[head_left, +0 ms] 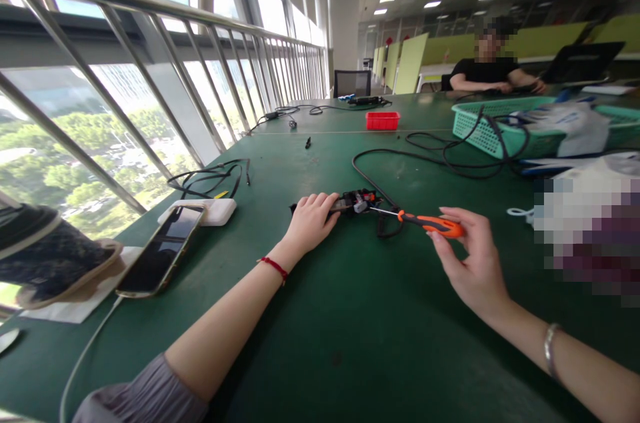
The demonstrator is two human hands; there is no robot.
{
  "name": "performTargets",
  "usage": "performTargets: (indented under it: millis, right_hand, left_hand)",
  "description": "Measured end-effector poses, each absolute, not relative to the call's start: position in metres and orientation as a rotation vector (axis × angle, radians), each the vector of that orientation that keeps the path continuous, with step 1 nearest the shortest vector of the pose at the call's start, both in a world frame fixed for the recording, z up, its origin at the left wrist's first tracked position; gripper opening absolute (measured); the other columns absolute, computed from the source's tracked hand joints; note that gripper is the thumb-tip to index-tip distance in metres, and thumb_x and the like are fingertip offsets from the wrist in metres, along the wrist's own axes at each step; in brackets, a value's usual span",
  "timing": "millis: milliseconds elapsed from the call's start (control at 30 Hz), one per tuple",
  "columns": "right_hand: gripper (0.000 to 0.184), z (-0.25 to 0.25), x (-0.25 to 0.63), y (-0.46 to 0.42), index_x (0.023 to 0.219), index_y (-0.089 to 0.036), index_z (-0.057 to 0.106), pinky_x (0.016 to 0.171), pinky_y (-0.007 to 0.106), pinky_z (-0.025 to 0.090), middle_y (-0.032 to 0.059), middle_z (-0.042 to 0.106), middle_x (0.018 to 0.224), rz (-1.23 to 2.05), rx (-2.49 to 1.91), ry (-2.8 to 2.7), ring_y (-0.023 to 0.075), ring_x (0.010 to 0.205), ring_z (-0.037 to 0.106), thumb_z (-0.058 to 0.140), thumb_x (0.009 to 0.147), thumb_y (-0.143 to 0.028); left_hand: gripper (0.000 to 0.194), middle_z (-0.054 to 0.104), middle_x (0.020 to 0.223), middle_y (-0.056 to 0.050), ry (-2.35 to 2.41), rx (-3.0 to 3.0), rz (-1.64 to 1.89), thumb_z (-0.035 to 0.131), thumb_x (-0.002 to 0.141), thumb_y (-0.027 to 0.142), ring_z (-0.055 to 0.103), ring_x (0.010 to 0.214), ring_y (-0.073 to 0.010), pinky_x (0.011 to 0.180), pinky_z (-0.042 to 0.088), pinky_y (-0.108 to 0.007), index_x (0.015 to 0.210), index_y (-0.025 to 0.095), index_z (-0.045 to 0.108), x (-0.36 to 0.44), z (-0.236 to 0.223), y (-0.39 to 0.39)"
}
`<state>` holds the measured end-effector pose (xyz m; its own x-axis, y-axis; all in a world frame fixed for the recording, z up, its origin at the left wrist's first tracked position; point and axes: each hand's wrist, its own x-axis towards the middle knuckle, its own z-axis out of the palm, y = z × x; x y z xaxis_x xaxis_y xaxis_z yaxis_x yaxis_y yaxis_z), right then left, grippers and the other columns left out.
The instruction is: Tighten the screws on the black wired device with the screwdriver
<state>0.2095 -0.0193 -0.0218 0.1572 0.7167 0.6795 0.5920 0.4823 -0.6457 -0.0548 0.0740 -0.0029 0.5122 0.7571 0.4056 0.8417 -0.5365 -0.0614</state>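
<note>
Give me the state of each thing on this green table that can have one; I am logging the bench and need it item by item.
Small black electronic device: opened, parts exposed, pinned by left hand.
Orange-handled screwdriver: held in right hand, tip at the device.
Black smartphone: screen dark, propped on white power bank.
Small red plastic tray: upright; contents cannot be seen.
Teal plastic basket: upright, black cable draped over its rim.

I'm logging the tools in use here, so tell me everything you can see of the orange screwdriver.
The screwdriver has an orange handle with a dark band and a thin bare metal shaft. It lies nearly level above the green table, pinched at the handle by the right hand. Its tip meets the small opened device that the left hand steadies.
</note>
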Motion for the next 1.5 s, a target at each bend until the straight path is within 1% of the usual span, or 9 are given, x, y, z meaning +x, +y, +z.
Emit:
performTargets:
  millis: [100,233,500,600,767,1033,1133,1300,1500]
  right_hand:
    - [0.031,-0.0170,0.2083,-0.0226,0.112,-0.020,0.053,0.067,0.031,0.054,0.0058,0.064,0.090,0.170,-1.237,-1.533,0.0183,0.077,0.066,0.056,0.086,-0.037]
    - [0.025,-0.0115,0.2074,-0.0263,0.105,-0.020,0.055,0.046,0.023,0.046,-0.0040,0.055,0.055,0.338,-1.281,-1.613,0.0127,0.047,0.057,0.047,0.091,-0.039]
    - [0.034,-0.0194,0.2084,-0.0194,0.115,-0.020,0.051,0.078,0.035,0.054,0.0108,0.060,0.109,0.102,-1.192,-1.536,0.0209,0.092,0.064,0.057,0.084,-0.034]
    - [0.030,-0.0173,0.2085,-0.0214,0.111,-0.021,0.053,0.076,0.033,0.054,0.0085,0.063,0.101,0.091,-1.181,-1.568,0.0198,0.088,0.065,0.058,0.084,-0.033]
    - [0.019,-0.0114,0.2080,-0.0273,0.102,-0.019,0.055,0.042,0.021,0.043,-0.0043,0.056,0.056,0.312,-1.251,-1.712,0.0103,0.042,0.054,0.046,0.092,-0.033]
    - [0.034,-0.0192,0.2094,-0.0213,0.115,-0.020,0.052,0.077,0.031,0.054,0.0095,0.061,0.106,0.052,-1.157,-1.566,0.0190,0.090,0.064,0.059,0.084,-0.032]
    - [0.032,-0.0170,0.2081,-0.0223,0.112,-0.020,0.053,0.073,0.030,0.054,0.0080,0.062,0.100,0.065,-1.162,-1.568,0.0183,0.086,0.065,0.060,0.084,-0.032]
    - [0.024,-0.0118,0.2061,-0.0253,0.106,-0.019,0.053,0.045,0.022,0.046,-0.0037,0.056,0.059,0.335,-1.257,-1.627,0.0115,0.046,0.056,0.051,0.090,-0.036]
    - [0.038,-0.0187,0.2077,-0.0193,0.116,-0.020,0.050,0.074,0.032,0.054,0.0067,0.061,0.097,0.097,-1.155,-1.519,0.0187,0.085,0.065,0.062,0.082,-0.032]
  left_hand:
    - [0.035,0.060,0.110,-0.007,-1.353,-2.503,-0.490,0.040,0.096,0.032,0.055,0.099,-0.0235,0.087,0.040,-0.037,0.127,0.019,0.046,-0.0549,-0.0024,0.0739]
    - [0.035,0.060,0.110,-0.008,-1.357,-2.503,-0.482,0.040,0.095,0.032,0.055,0.099,-0.0236,0.087,0.040,-0.037,0.127,0.018,0.046,-0.0543,-0.0014,0.0738]
    - [0.036,0.060,0.111,-0.007,-1.360,-2.496,-0.464,0.039,0.096,0.033,0.055,0.099,-0.0231,0.087,0.040,-0.037,0.127,0.018,0.047,-0.0537,-0.0011,0.0732]
    - [0.036,0.060,0.111,-0.007,-1.363,-2.491,-0.465,0.039,0.096,0.033,0.054,0.098,-0.0229,0.088,0.039,-0.036,0.127,0.017,0.047,-0.0541,-0.0011,0.0732]
    - [0.035,0.060,0.111,-0.007,-1.360,-2.494,-0.467,0.038,0.096,0.034,0.054,0.098,-0.0226,0.088,0.039,-0.036,0.127,0.019,0.046,-0.0547,-0.0024,0.0742]
    - [0.035,0.060,0.110,-0.008,-1.365,-2.491,-0.468,0.039,0.096,0.033,0.054,0.098,-0.0228,0.087,0.039,-0.037,0.127,0.019,0.046,-0.0541,-0.0015,0.0735]
    - [0.035,0.060,0.110,-0.008,-1.363,-2.497,-0.467,0.038,0.096,0.033,0.054,0.098,-0.0228,0.088,0.039,-0.037,0.127,0.018,0.046,-0.0541,-0.0014,0.0738]
    - [0.036,0.060,0.111,-0.008,-1.364,-2.496,-0.467,0.039,0.096,0.033,0.054,0.099,-0.0227,0.088,0.039,-0.037,0.127,0.018,0.046,-0.0542,-0.0019,0.0739]
    - [0.036,0.060,0.111,-0.007,-1.370,-2.492,-0.458,0.039,0.096,0.033,0.054,0.098,-0.0231,0.088,0.040,-0.037,0.128,0.018,0.046,-0.0539,-0.0010,0.0731]
